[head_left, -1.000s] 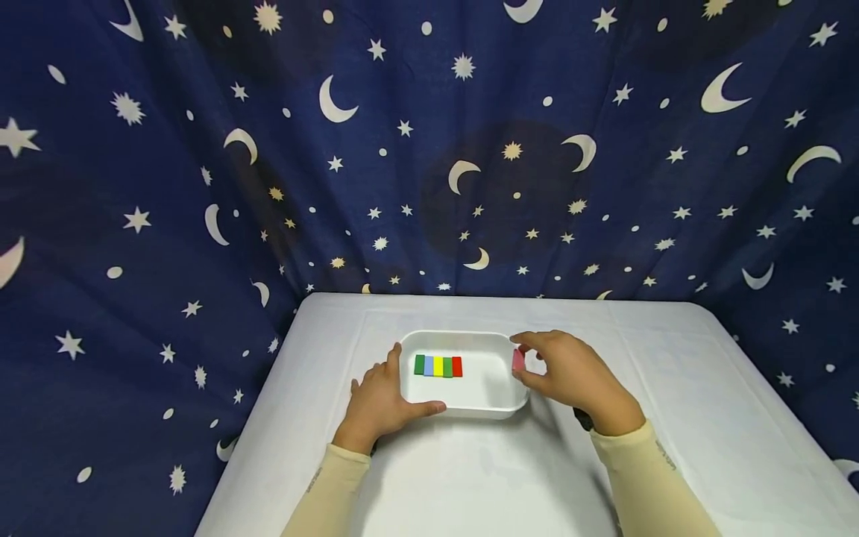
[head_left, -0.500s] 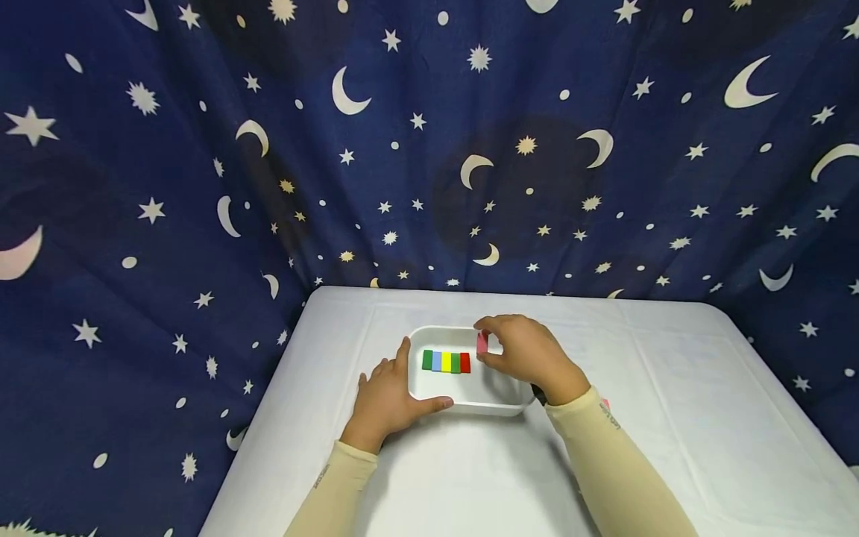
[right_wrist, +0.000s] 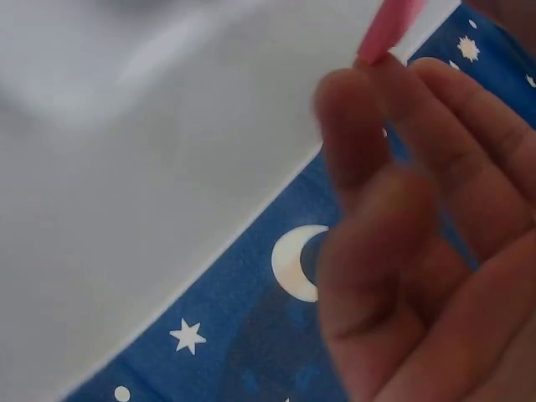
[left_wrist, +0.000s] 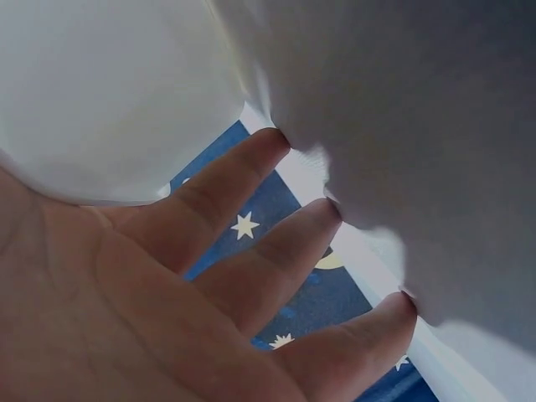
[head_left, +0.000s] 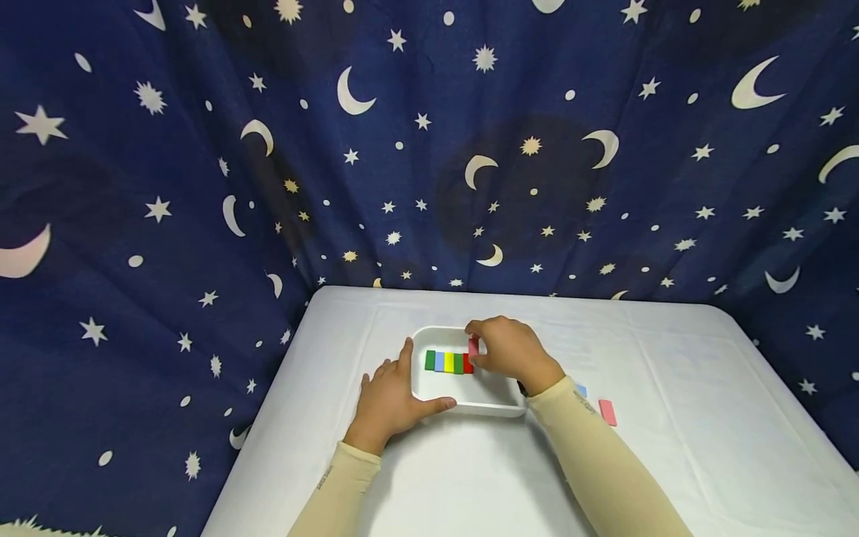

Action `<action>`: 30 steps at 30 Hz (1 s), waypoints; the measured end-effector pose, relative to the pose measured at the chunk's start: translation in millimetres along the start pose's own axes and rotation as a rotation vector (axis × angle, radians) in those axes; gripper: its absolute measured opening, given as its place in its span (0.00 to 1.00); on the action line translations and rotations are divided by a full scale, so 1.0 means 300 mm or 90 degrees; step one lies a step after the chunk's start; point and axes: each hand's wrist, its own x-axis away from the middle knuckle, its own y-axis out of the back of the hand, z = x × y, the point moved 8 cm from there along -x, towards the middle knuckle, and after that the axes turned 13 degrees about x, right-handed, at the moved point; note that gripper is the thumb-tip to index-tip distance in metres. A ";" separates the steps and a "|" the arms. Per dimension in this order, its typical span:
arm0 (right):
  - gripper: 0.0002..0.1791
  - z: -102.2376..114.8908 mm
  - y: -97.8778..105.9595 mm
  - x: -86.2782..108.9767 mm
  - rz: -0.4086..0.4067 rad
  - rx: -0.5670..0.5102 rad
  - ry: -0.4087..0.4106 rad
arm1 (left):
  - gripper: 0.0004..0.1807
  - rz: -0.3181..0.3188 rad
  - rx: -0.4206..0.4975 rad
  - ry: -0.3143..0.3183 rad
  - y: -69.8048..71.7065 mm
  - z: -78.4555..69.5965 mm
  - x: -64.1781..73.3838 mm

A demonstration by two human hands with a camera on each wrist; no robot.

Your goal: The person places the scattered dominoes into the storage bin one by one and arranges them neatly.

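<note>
A white tray (head_left: 470,409) stands on the table with a row of thin rectangular blocks lying side by side in it: a dark green block (head_left: 429,360), a light blue block (head_left: 439,362), a yellow block (head_left: 449,362), a green block (head_left: 458,363) and a red block (head_left: 467,364). My right hand (head_left: 508,349) pinches a pink block (head_left: 473,347) between thumb and fingertips, over the tray right at the row's red end. My left hand (head_left: 385,404) rests at the tray's left end, thumb along the front rim. In the left wrist view its other fingers (left_wrist: 276,264) extend with their tips on the tablecloth.
To the right of the tray another pink block (head_left: 607,412) lies on the white table (head_left: 678,418). A light blue block (head_left: 581,390) beside it is partly hidden by my right sleeve. A dark blue star-patterned curtain (head_left: 429,171) hangs behind the table.
My right hand has carried the pink block leftward from the tray's right end to the red block. The loose pink and light blue blocks have come into sight. My left hand stays at the tray.
</note>
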 end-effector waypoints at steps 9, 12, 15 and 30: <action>0.23 -0.008 -0.078 -0.024 0.078 0.055 -0.034 | 0.79 0.004 0.000 0.002 -0.003 -0.007 -0.001; 0.26 -0.012 -0.098 -0.026 0.094 0.058 -0.043 | 0.78 0.004 0.005 0.004 0.000 -0.008 0.002; 0.27 -0.013 -0.108 -0.027 0.098 0.060 -0.046 | 0.79 0.002 0.002 0.006 0.004 -0.007 0.003; 0.25 -0.013 -0.137 -0.036 0.110 0.074 -0.053 | 0.79 0.008 0.001 0.018 -0.004 0.002 0.002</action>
